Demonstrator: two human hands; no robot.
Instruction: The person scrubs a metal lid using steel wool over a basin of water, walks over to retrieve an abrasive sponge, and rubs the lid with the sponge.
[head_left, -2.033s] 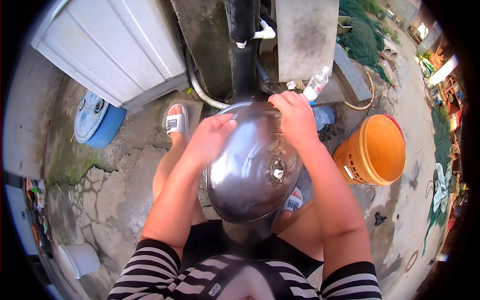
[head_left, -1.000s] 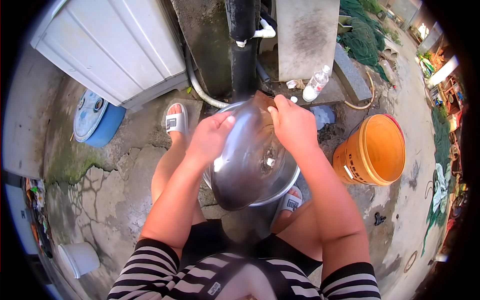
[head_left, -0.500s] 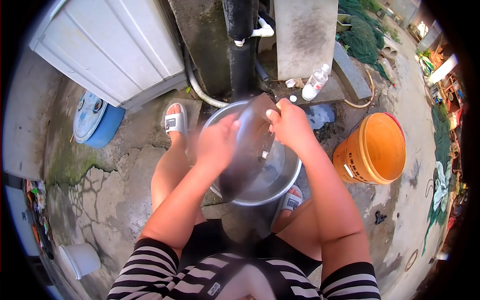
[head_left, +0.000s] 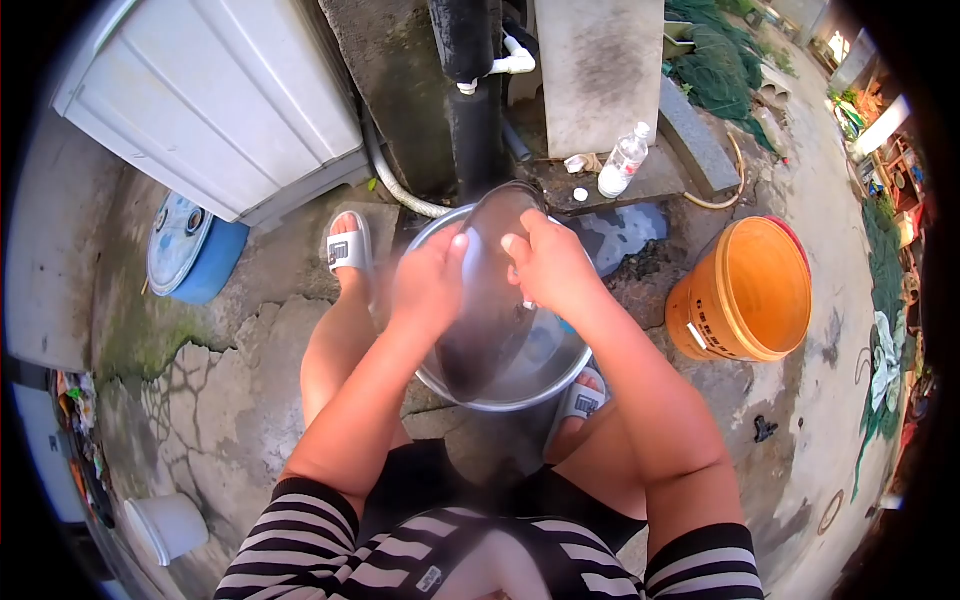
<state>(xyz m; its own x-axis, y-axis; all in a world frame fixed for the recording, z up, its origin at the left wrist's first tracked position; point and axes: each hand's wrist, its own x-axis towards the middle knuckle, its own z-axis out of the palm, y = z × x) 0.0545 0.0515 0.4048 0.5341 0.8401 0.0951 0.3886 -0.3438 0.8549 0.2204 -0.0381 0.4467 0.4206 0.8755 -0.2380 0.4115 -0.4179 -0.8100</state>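
A dark, round, shallow piece (head_left: 485, 345), like a pan or lid, is tilted on edge over a metal basin (head_left: 510, 406). Its kind is not plain. My left hand (head_left: 430, 282) grips its left side, thumb up and fingers hidden behind it. My right hand (head_left: 555, 265) is closed against its facing surface, near the upper right. What those fingers hold, if anything, cannot be made out; a small white bit shows just below them. Water lies in the basin between my feet.
An orange bucket (head_left: 690, 310) stands at the right. A clear plastic bottle (head_left: 622, 168) and a white cap (head_left: 580, 194) are beyond the basin. A blue drum (head_left: 205, 260), a white cabinet-like unit (head_left: 215, 100) and a white bucket (head_left: 170, 527) are at the left. A pipe (head_left: 474, 110) rises ahead.
My right hand has moved down and left, from the dark piece's upper edge onto its surface. The piece has shifted slightly. My left hand still holds its left side.
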